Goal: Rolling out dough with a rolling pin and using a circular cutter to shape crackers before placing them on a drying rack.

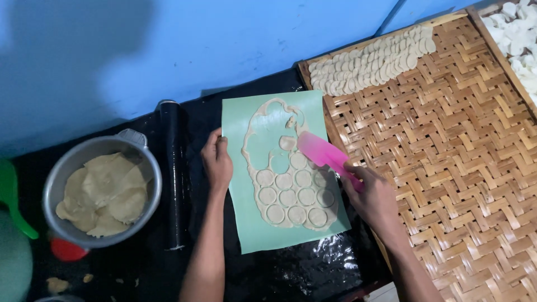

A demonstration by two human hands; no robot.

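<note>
Dough sheet (291,184) lies mid-frame on my green mat (246,223), long axis up-down, between my left hand (217,159) pressed flat on the mat edge and my nearer right hand (372,196) gripping the pink scraper (321,152).

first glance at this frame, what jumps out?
The pale green mat at centre, carrying a thin dough sheet cut into round discs. The right hand holds a pink scraper over it while the left hand presses the mat's left edge. To the right, a woven bamboo tray has cut discs lined along its far edge.
</note>
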